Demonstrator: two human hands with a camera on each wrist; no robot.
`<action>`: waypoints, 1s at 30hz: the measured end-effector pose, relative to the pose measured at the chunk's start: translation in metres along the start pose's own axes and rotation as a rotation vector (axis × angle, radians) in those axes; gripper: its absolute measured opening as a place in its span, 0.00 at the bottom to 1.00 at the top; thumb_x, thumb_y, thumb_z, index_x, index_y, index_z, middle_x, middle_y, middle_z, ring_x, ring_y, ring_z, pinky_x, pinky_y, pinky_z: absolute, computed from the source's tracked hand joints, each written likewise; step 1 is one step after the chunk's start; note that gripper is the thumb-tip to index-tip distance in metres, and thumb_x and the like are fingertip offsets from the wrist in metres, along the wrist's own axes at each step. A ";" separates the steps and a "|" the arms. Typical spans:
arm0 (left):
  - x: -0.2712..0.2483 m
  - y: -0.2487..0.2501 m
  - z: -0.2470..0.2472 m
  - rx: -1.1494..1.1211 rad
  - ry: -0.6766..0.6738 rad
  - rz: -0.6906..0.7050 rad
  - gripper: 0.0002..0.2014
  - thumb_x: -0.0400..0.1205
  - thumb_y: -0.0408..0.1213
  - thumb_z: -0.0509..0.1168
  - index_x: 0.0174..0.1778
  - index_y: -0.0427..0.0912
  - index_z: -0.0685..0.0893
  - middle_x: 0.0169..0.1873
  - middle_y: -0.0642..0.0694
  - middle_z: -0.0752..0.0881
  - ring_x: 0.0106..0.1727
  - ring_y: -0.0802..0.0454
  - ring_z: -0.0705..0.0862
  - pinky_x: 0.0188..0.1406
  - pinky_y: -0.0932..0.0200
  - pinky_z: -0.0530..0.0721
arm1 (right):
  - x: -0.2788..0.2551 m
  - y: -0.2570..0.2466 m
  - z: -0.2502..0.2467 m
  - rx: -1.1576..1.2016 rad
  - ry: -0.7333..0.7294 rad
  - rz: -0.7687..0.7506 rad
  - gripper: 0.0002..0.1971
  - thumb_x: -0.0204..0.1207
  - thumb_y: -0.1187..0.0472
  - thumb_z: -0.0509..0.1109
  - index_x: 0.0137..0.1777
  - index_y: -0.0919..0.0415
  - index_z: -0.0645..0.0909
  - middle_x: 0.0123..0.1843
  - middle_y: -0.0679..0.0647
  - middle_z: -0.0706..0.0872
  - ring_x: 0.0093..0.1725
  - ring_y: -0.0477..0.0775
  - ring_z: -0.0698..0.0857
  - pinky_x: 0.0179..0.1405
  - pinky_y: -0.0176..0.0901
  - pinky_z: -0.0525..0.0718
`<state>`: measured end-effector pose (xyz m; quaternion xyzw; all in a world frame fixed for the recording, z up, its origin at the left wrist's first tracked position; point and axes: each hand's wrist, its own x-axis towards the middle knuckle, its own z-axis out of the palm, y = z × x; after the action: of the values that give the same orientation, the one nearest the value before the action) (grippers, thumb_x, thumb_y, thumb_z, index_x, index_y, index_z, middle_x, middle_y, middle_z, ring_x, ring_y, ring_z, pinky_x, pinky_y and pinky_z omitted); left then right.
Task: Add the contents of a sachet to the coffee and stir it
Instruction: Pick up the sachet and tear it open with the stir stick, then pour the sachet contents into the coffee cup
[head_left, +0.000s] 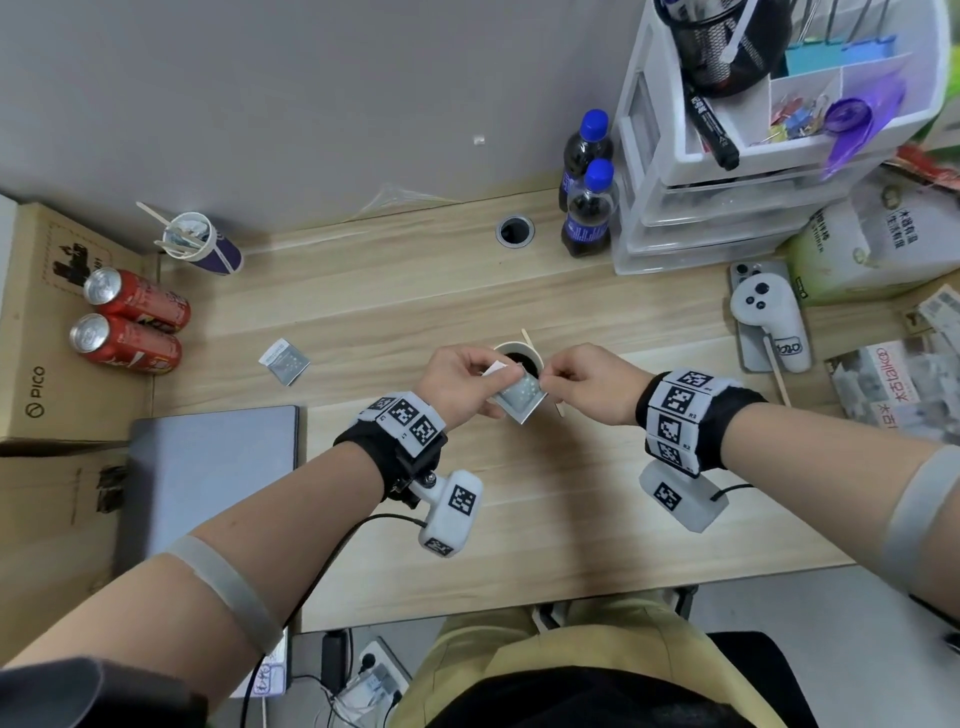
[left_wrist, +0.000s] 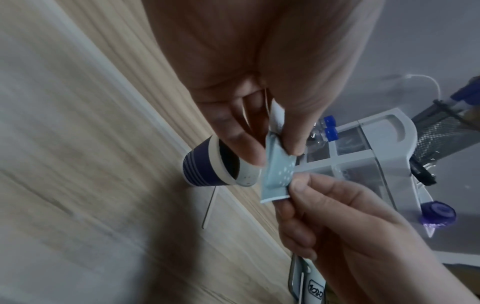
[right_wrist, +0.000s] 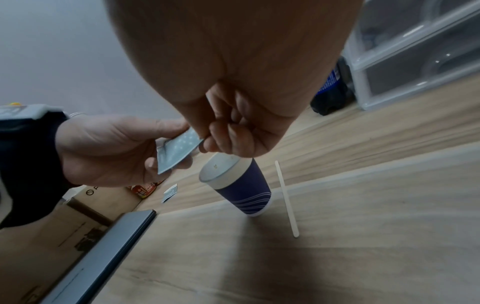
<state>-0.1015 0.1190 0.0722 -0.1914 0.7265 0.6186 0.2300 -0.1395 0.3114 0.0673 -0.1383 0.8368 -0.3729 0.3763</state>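
A small light-blue sachet hangs just above a navy paper cup of dark coffee at mid-table. My left hand pinches the sachet's left top corner. My right hand pinches its right top corner. The left wrist view shows the sachet between both hands, with the cup behind it. In the right wrist view the sachet sits over the cup. A wooden stir stick lies flat on the table right of the cup.
A second sachet lies to the left. A closed laptop, two red cans and a cardboard box stand on the left. Cola bottles, a white drawer organiser and a controller crowd the right.
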 end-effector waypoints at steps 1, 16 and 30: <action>0.001 -0.001 0.001 -0.019 -0.001 -0.034 0.03 0.81 0.31 0.74 0.42 0.39 0.91 0.39 0.41 0.90 0.32 0.56 0.89 0.26 0.64 0.88 | 0.000 0.002 0.000 0.020 0.001 0.009 0.10 0.81 0.60 0.64 0.38 0.56 0.81 0.38 0.59 0.86 0.35 0.53 0.80 0.41 0.49 0.80; 0.010 0.005 -0.009 0.047 -0.008 -0.396 0.10 0.85 0.32 0.63 0.41 0.32 0.83 0.27 0.40 0.85 0.19 0.51 0.82 0.17 0.64 0.78 | 0.011 0.010 0.002 0.449 -0.127 0.273 0.18 0.85 0.68 0.59 0.31 0.64 0.71 0.24 0.53 0.73 0.18 0.46 0.64 0.20 0.36 0.60; 0.022 0.010 -0.015 -0.098 -0.060 -0.648 0.11 0.84 0.32 0.62 0.34 0.37 0.80 0.18 0.49 0.80 0.15 0.59 0.74 0.11 0.72 0.68 | 0.022 0.007 -0.003 0.671 -0.292 0.526 0.12 0.84 0.66 0.57 0.39 0.63 0.76 0.31 0.52 0.70 0.20 0.44 0.64 0.15 0.31 0.61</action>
<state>-0.1269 0.1061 0.0699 -0.4052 0.5900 0.5528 0.4268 -0.1559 0.3063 0.0518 0.1579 0.6143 -0.4919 0.5964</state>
